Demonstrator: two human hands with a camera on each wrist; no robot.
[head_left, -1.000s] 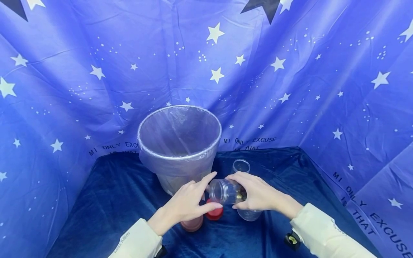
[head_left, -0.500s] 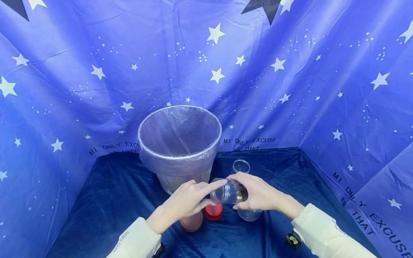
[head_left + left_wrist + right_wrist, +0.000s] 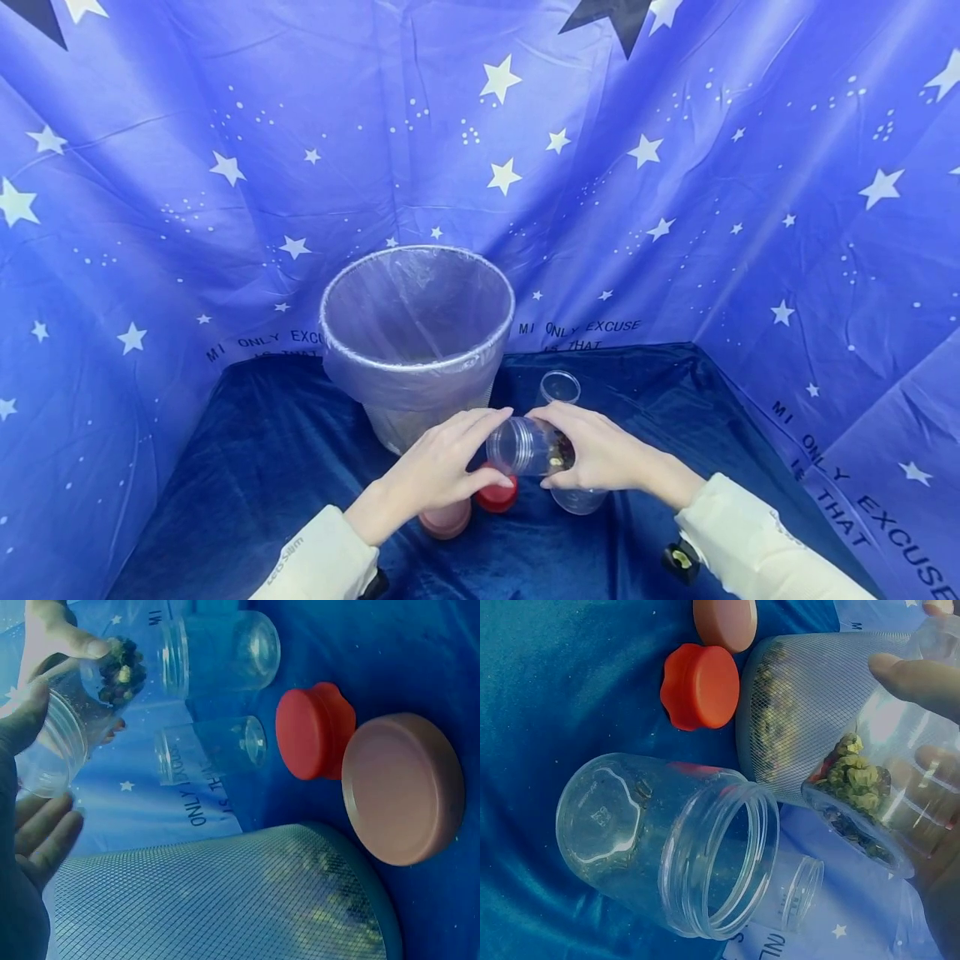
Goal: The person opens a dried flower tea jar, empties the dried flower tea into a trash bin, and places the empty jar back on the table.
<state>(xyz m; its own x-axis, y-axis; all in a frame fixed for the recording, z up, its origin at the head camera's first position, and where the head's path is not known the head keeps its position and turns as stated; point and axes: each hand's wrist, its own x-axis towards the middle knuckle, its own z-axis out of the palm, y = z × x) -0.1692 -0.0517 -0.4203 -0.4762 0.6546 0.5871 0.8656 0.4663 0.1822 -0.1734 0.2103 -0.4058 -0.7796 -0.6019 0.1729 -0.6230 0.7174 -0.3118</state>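
My right hand (image 3: 600, 450) grips a clear threaded jar (image 3: 543, 448), tilted on its side with its threaded end toward my left hand. In the right wrist view, yellow-green, dried-flower-like bits (image 3: 857, 780) with darker pieces lie at the jar's base. My left hand (image 3: 442, 458) spans the threaded end, thumb on one side and fingers on the other. The left wrist view has the left thumb (image 3: 22, 724) over the rim; whether a clear lid covers that end I cannot tell. Beneath the hands lie a red lid (image 3: 497, 493) and a pinkish-brown lid (image 3: 446, 521).
A mesh bin (image 3: 420, 387) with a clear liner stands behind the left hand; similar dried bits (image 3: 772, 716) show through its mesh. Two clear jars stand by the right hand, one nearer (image 3: 622, 832) and one farther (image 3: 561, 385). Dark blue cloth (image 3: 247, 475) covers the table.
Half a second ago my left fingers reached across the jar's threaded end; now they have drawn back to its edge, and the thumb has shifted right. The right hand and its jar have barely moved.
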